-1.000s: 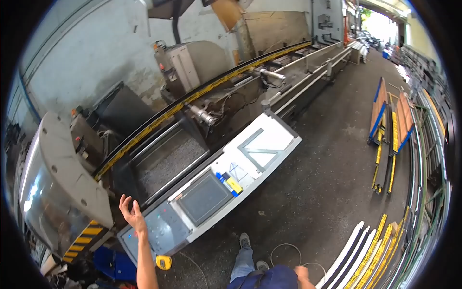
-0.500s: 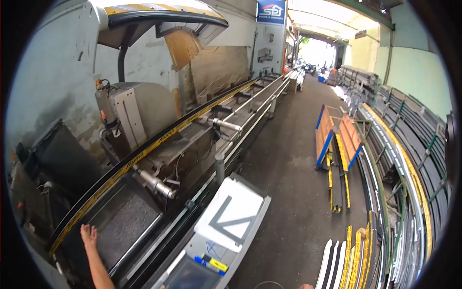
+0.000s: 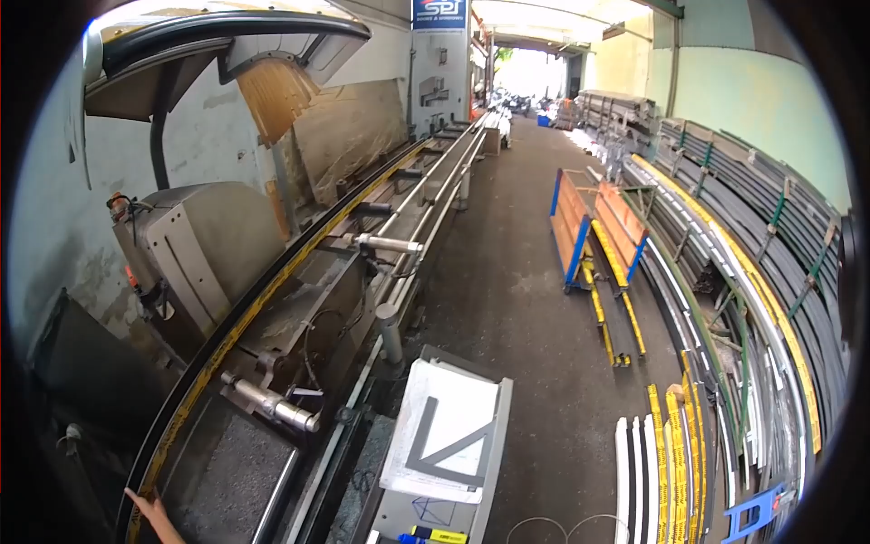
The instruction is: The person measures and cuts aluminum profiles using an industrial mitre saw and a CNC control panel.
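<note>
Low at the left edge of the machine, my left hand (image 3: 149,508) rests at the near end of a long black profile with yellow tape (image 3: 237,325). Its fingers reach over the taped edge, with the thumb side hard to make out. The profile runs along the machine bed away from me. Right of the hand lies a dark, debris-covered plate (image 3: 231,467). A metal cylinder (image 3: 272,402) sits above that plate. My right hand is not in view.
A control panel (image 3: 494,426) carries white papers, a grey angle-shaped piece and a yellow marker. On the right stand a wooden-sided cart (image 3: 589,231), taped profiles (image 3: 672,453) and long racks of bars (image 3: 761,218). A blue bracket (image 3: 754,515) is at lower right.
My left hand has gone from open above the plate to the taped profile. The view has shifted, and the fingertips seen at the bottom edge are gone.
</note>
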Available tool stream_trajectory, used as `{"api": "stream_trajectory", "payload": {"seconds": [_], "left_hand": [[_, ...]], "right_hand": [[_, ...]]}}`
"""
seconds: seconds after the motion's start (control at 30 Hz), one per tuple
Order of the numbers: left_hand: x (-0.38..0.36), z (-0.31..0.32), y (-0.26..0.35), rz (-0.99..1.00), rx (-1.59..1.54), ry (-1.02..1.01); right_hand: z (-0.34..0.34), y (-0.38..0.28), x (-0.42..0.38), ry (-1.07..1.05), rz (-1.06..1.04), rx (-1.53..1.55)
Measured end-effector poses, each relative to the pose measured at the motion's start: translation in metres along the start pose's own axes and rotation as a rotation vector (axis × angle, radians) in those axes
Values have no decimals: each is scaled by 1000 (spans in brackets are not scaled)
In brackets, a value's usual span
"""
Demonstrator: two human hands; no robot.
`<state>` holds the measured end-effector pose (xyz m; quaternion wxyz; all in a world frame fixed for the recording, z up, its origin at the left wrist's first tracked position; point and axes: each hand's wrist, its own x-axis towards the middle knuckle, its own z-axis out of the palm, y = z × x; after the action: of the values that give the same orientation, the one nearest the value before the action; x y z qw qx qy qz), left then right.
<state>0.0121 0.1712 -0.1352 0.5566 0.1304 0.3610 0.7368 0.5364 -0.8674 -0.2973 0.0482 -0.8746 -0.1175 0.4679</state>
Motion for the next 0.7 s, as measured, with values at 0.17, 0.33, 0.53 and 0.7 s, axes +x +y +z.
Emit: {"api": "stream_trajectory", "payload": {"seconds": [0.17, 0.33, 0.53, 0.7], "left_hand": [[-22, 32, -7, -67, -7, -151], [-95, 98, -18, -84, 63, -200], [-263, 165, -33, 66, 85, -368], [-394, 180, -60, 345, 195, -547]], "right_hand": [[-36, 17, 24, 40, -9, -100], [-90, -38, 34, 306, -26, 118], [-159, -164, -10, 446, -470, 294], [-245, -247, -34, 652, -936, 227]]}}
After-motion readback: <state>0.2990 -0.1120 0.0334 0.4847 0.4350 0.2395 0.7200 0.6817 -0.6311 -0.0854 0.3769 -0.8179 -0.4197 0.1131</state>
